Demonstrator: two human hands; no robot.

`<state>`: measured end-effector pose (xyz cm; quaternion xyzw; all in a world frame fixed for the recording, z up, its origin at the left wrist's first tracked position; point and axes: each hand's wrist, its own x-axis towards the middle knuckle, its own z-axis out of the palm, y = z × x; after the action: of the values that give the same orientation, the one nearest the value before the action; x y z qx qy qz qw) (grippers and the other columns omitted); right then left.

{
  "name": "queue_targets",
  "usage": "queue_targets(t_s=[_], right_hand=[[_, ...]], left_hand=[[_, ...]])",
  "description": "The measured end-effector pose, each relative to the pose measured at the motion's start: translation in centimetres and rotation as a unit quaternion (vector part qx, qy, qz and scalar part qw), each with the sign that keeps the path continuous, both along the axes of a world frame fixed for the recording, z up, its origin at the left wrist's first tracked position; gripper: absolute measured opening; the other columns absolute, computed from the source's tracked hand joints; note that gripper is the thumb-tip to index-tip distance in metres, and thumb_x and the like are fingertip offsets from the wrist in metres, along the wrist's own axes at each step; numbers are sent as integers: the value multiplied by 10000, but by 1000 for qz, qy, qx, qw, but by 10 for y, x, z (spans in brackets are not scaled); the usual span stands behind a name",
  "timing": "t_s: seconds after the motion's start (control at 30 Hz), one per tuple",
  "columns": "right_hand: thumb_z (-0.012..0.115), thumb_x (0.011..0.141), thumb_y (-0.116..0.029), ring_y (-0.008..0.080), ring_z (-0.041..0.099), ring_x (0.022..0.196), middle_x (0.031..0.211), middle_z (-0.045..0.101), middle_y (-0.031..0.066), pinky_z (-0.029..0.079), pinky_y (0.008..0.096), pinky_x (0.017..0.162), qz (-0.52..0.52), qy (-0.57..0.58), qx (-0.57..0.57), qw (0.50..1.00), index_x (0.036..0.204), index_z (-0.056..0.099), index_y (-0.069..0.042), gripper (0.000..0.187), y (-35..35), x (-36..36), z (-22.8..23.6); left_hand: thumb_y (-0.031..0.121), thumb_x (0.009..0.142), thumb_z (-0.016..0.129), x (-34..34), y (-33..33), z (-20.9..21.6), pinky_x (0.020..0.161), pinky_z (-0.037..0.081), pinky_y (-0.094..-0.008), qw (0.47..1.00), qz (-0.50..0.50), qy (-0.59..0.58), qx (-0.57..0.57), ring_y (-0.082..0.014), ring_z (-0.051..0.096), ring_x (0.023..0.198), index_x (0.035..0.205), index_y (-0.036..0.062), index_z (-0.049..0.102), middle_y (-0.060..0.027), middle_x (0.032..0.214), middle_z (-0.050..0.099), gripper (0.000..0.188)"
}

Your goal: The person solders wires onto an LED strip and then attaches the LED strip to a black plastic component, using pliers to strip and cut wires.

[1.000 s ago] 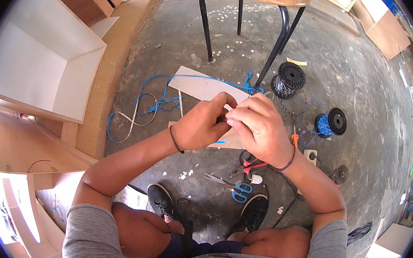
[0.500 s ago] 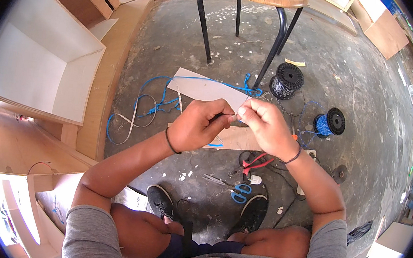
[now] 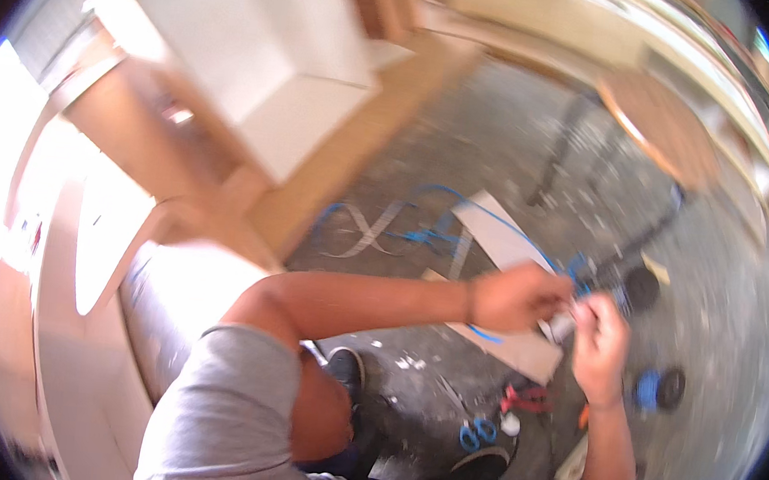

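Note:
My left hand (image 3: 516, 299) and my right hand (image 3: 603, 340) meet fingertip to fingertip above the floor, both closed in a pinch. Whatever lies between the fingers is too small and blurred to name. Below them is a thin brown board (image 3: 525, 355) with a short blue strip on it. A white board (image 3: 497, 230) lies beyond, crossed by a blue cord (image 3: 430, 237) that trails in loops to the left. Red-handled pliers (image 3: 528, 400) and scissors with blue handles (image 3: 477, 435) rest on the floor nearer my shoes.
On the right stand a spool of blue cord (image 3: 655, 390) and a black spool (image 3: 642, 288). A stool with a round wooden seat (image 3: 660, 127) is at the far right. Pale open cabinet pieces (image 3: 313, 119) and a wooden plank (image 3: 356, 142) line the left.
My view has swung left, so the floor things and both hands appear further right, smeared by motion. The hands remain close together, fingers pinched.

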<state>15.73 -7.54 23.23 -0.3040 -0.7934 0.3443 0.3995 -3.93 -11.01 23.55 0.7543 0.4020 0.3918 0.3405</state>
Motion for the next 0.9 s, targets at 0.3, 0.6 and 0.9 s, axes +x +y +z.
queue_targets(t_s=[0.3, 0.6, 0.9], right_hand=[[515, 924, -125, 152, 420, 603, 637, 494, 83, 374, 329, 570, 79, -131, -65, 986, 759, 491, 7, 213, -13, -69, 59], [544, 937, -140, 115, 426, 682, 689, 486, 63, 410, 312, 627, 129, -144, -38, 980, 793, 500, 8, 211, -11, -129, 50], [605, 919, -371, 93, 585, 947, 1052, 646, 12, 448, 261, 784, 97, 11, -388, 916, 1193, 608, -50, 422, -27, -157, 8]], left_hand=[[137, 854, 620, -44, -44, 26, 597, 454, -416, 987, 146, -46, -39, -338, 618, 634, 814, -8, 567, -161, 650, 604, 160], [135, 829, 635, -95, -67, -2, 702, 478, -417, 958, 273, -5, 87, -331, 620, 791, 882, 36, 661, -169, 823, 629, 116], [153, 873, 651, -136, -62, -2, 721, 530, -331, 796, 199, -473, -321, -163, 640, 823, 954, 67, 621, -43, 894, 649, 121]])
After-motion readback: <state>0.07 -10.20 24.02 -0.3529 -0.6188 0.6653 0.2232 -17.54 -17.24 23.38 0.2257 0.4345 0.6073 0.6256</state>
